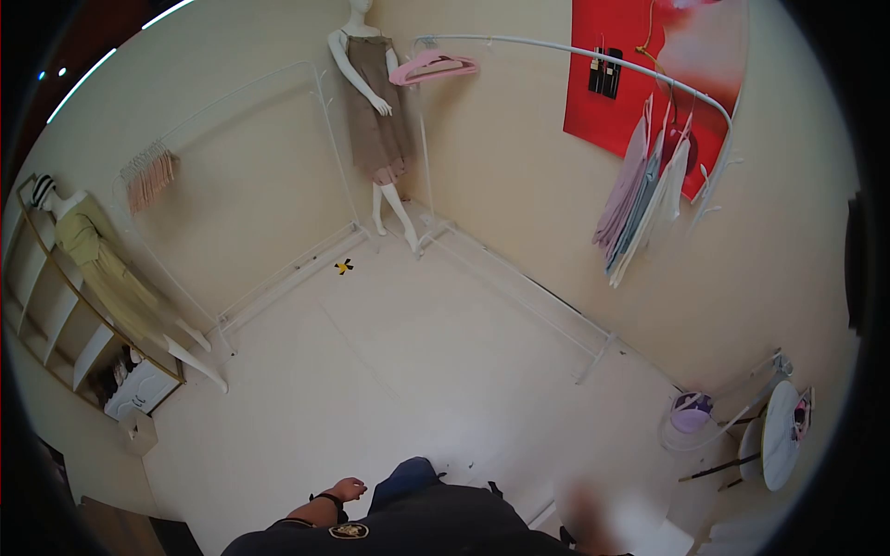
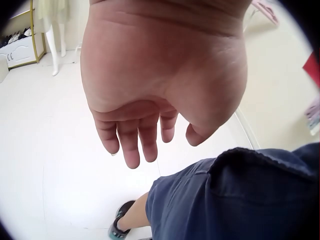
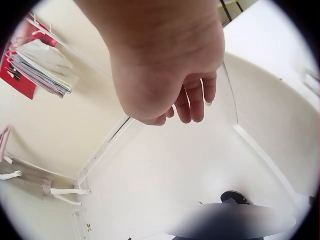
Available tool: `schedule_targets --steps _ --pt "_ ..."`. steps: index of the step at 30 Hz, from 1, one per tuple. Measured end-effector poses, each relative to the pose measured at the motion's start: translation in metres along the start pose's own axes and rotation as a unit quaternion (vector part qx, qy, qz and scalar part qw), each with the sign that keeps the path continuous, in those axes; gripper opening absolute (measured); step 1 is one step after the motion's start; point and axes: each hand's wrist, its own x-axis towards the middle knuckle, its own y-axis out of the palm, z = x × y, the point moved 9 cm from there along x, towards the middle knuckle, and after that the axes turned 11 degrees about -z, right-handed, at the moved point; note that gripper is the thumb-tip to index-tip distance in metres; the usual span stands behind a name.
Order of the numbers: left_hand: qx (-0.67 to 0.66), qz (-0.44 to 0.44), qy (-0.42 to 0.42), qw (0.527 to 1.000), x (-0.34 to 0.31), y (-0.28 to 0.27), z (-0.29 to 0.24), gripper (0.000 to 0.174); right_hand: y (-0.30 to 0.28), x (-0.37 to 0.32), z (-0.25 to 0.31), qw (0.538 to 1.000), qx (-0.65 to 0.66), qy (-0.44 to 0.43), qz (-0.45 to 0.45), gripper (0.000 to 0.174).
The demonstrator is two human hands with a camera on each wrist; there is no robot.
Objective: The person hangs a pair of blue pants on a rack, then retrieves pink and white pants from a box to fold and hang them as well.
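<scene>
The left hand (image 2: 162,75) is hanging empty beside the blue shorts (image 2: 240,200), fingers slightly apart; the right hand (image 3: 167,75), also empty, fingers loosely parted, is hanging near a white surface (image 3: 267,37), so an outward swing could be risking a knuckle knock

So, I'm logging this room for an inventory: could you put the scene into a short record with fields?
left hand: holds nothing, fingers hanging loose
right hand: holds nothing, fingers loosely bent
curved-rail rack: pink hangers at one end; lilac, blue-grey and white garments at the other
second rack: a bunch of pinkish hangers
mannequins: one in a brown dress, one in a green outfit
wall: red poster
seating or table: round white top
</scene>
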Motion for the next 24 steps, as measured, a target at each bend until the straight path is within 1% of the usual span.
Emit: schedule_targets --steps 1,2,3,4,5,6,7,8,9,10,11,12,13,14,15,16,17,18,19,20,21,22,23,24 --pt "0.019 0.016 -0.010 1.000 -0.002 0.001 -0.005 0.041 0.034 0.022 -0.030 0.997 0.043 0.034 0.059 0.019" --pt "0.023 0.029 -0.006 0.999 0.004 0.004 0.001 0.038 0.058 0.044 -0.045 0.987 0.087 0.068 0.117 0.019" --pt "0.027 0.042 -0.001 0.999 0.016 0.013 0.016 0.037 0.035 0.023 0.021 0.979 0.052 0.071 0.185 0.022" --pt "0.144 0.093 0.075 0.982 0.020 0.022 0.007 0.038 0.053 0.039 0.022 0.975 0.047 0.071 0.208 0.023" --pt "0.259 0.140 0.149 0.944 0.023 0.031 0.001 0.039 0.057 0.056 0.034 0.976 0.043 0.064 0.203 0.023" --pt "0.253 0.138 0.154 0.945 0.039 0.053 0.040 0.039 0.066 0.065 0.042 0.968 0.040 0.105 0.223 0.022" --pt "0.354 0.060 0.364 0.859 0.047 0.047 -0.007 0.038 0.072 0.068 0.049 0.958 0.036 0.148 0.242 0.022" --pt "0.411 0.125 0.296 0.853 0.068 0.052 0.003 0.036 0.073 0.076 0.069 0.953 0.023 0.170 0.251 0.024" --pt "0.395 0.231 0.229 0.859 0.079 0.053 0.015 0.036 0.073 0.085 0.088 0.947 0.010 0.193 0.258 0.025" --pt "0.402 0.210 0.243 0.858 0.088 0.043 0.004 0.035 0.069 0.090 0.112 0.942 -0.023 0.200 0.269 0.028" --pt "0.412 0.187 0.258 0.854 0.111 0.035 0.001 0.035 0.065 0.097 0.131 0.942 -0.025 0.207 0.262 0.028" --pt "0.319 0.067 0.388 0.862 0.132 0.014 -0.036 0.034 0.071 0.114 0.162 0.944 -0.017 0.188 0.272 0.028" --pt "0.319 0.070 0.396 0.858 0.133 0.000 -0.032 0.034 0.075 0.128 0.186 0.944 -0.012 0.172 0.283 0.029" --pt "0.226 0.078 0.295 0.925 0.162 -0.024 -0.042 0.034 0.075 0.143 0.205 0.949 -0.006 0.170 0.266 0.028" --pt "0.128 0.084 0.182 0.971 0.202 -0.058 -0.070 0.035 0.077 0.158 0.221 0.952 0.011 0.179 0.249 0.028" --pt "0.021 0.038 0.002 0.999 0.213 -0.091 -0.086 0.037 0.077 0.171 0.238 0.953 0.036 0.183 0.238 0.027" --pt "0.023 0.021 0.024 0.999 0.238 -0.115 -0.114 0.035 0.072 0.178 0.262 0.954 0.060 0.185 0.229 0.027" --pt "-0.118 -0.112 0.047 0.986 0.252 -0.172 -0.174 0.036 0.076 0.187 0.273 0.954 0.054 0.198 0.221 0.025" --pt "-0.185 -0.118 0.043 0.975 0.254 -0.193 -0.208 0.038 0.075 0.200 0.279 0.956 0.052 0.203 0.207 0.025" --pt "-0.198 -0.145 0.063 0.967 0.253 -0.211 -0.240 0.040 0.077 0.202 0.283 0.948 0.022 0.214 0.235 0.026" --pt "-0.195 -0.148 0.063 0.968 0.258 -0.218 -0.259 0.040 0.082 0.212 0.286 0.947 0.026 0.215 0.238 0.026" --pt "-0.189 -0.147 0.062 0.969 0.265 -0.224 -0.277 0.040 0.089 0.218 0.275 0.939 0.012 0.240 0.246 0.027" --pt "-0.184 -0.147 0.060 0.970 0.274 -0.229 -0.291 0.041 0.101 0.227 0.253 0.931 -0.003 0.263 0.254 0.029" --pt "-0.171 -0.135 0.048 0.975 0.285 -0.227 -0.295 0.040 0.116 0.235 0.228 0.909 -0.014 0.303 0.286 0.031"
